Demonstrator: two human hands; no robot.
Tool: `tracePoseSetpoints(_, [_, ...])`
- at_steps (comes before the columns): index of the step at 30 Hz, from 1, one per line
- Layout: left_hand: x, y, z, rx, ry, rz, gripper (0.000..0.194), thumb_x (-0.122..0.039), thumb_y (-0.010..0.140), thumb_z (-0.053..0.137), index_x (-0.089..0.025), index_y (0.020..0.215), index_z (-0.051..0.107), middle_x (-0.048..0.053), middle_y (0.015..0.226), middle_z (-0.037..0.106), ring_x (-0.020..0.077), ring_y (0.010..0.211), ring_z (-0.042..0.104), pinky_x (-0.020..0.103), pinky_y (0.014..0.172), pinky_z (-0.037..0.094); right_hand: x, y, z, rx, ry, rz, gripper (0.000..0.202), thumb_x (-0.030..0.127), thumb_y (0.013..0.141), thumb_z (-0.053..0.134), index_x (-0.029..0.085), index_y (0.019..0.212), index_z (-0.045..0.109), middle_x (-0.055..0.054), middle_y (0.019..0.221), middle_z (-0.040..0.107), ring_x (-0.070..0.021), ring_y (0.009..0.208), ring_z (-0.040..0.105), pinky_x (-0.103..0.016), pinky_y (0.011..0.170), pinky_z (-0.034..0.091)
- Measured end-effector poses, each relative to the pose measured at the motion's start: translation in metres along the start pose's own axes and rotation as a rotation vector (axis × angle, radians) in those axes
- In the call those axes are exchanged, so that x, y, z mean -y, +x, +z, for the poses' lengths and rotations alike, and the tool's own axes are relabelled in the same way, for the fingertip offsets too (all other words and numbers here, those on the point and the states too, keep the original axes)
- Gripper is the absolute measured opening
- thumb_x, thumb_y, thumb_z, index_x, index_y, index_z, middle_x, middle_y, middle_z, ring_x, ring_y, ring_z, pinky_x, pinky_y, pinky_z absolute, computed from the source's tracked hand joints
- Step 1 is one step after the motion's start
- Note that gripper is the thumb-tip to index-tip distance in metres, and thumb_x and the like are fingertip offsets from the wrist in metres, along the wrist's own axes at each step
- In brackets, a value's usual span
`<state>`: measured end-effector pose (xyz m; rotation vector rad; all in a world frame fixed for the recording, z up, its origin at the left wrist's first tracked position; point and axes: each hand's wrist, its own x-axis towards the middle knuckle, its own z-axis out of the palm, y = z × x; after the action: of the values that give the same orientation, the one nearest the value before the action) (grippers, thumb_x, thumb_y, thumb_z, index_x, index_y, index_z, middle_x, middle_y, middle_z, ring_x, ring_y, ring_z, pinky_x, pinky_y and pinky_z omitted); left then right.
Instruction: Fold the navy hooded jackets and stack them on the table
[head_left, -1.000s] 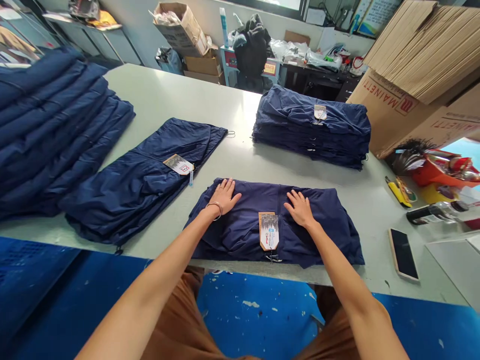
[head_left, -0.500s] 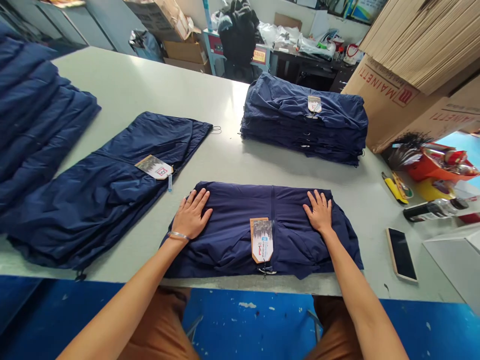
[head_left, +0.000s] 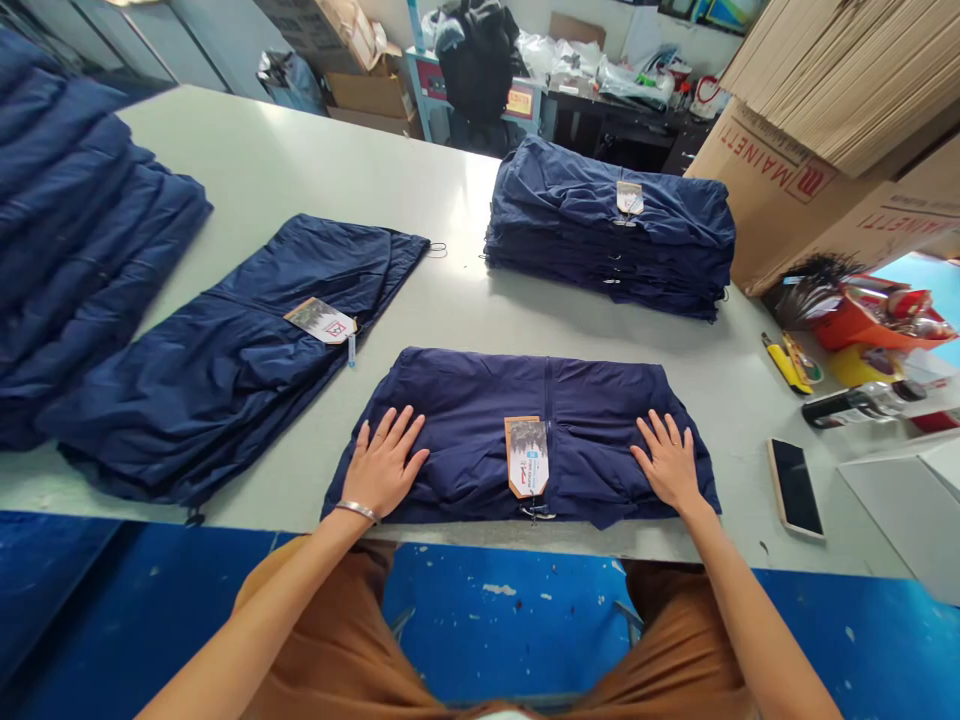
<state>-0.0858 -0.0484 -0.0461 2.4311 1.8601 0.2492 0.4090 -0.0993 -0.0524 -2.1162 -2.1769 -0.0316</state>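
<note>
Along the desk's (head_left: 450, 300) near edge, spread fingers (head_left: 398, 426) grip nothing atop a navy garment (head_left: 480, 400), likely soft, best lifted by both ends.

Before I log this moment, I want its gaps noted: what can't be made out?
In the head view:
Folded garment under the left hand and right hand: covered by them.
Its underside: hidden by the cloth above.
Fine print on its tag: too small.
Outer side of the blue pile: cut off by the left edge.
Tops of the cardboard sheets: cut off by the top edge.
</note>
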Motion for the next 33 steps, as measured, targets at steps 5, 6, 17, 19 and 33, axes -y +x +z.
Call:
tracePoseSetpoints(5, [0.006, -0.001, 0.012, 0.147, 0.050, -0.079, 0.064, -0.043, 0.096, 0.034, -0.020, 0.155, 0.036, 0.006, 0.163, 0.027, 0.0289, 0.152, 0.020, 0.056, 0.122, 0.014, -0.009, -0.007, 0.014, 0.034, -0.022, 0.045, 0.056, 0.047, 0.101, 0.033, 0.027, 0.153, 0.038, -0.005, 0.163, 0.030, -0.0296, 0.150, 0.021, -0.061, 0.117, 0.022])
tracePoseSetpoints(6, [0.005, 0.001, 0.010, 0.164, 0.044, -0.088, 0.063, -0.043, 0.096, 0.034, -0.020, 0.155, 0.036, 0.006, 0.163, 0.028, 0.0295, 0.152, 0.020, 0.057, 0.122, 0.015, -0.008, -0.005, 0.013, 0.037, -0.009, 0.049, 0.055, 0.046, 0.100, 0.034, 0.026, 0.151, 0.040, -0.005, 0.162, 0.032, -0.0299, 0.150, 0.023, -0.061, 0.116, 0.022])
tracePoseSetpoints(17, [-0.100, -0.023, -0.006, -0.195, -0.246, 0.074, 0.061, -0.041, 0.102, 0.029, -0.016, 0.157, 0.028, 0.012, 0.161, 0.031, 0.0252, 0.153, 0.018, 0.049, 0.122, 0.021, 0.162, -0.019, -0.049, -0.140, 0.387, 0.079, 0.035, 0.034, 0.094, 0.052, 0.016, 0.121, 0.063, -0.011, 0.106, 0.070, -0.0252, 0.098, 0.057, -0.038, 0.088, 0.038])
tracePoseSetpoints(19, [-0.114, -0.022, 0.003, -0.150, -0.214, 0.081, 0.059, -0.041, 0.102, 0.031, -0.017, 0.156, 0.032, 0.010, 0.161, 0.031, 0.0257, 0.153, 0.019, 0.049, 0.123, 0.019, 0.191, -0.019, -0.050, -0.059, 0.373, 0.109, 0.039, 0.036, 0.093, 0.055, 0.015, 0.125, 0.060, -0.012, 0.107, 0.069, -0.0262, 0.099, 0.057, -0.038, 0.086, 0.038])
tracePoseSetpoints(33, [-0.119, -0.022, 0.022, 0.042, -0.090, 0.045, 0.059, -0.038, 0.098, 0.040, -0.019, 0.153, 0.039, 0.005, 0.162, 0.030, 0.0286, 0.150, 0.025, 0.052, 0.123, 0.020, 0.221, 0.001, -0.044, 0.176, 0.447, 0.336, 0.057, 0.031, 0.081, 0.068, 0.014, 0.134, 0.056, -0.012, 0.112, 0.070, -0.0273, 0.108, 0.062, -0.036, 0.089, 0.041])
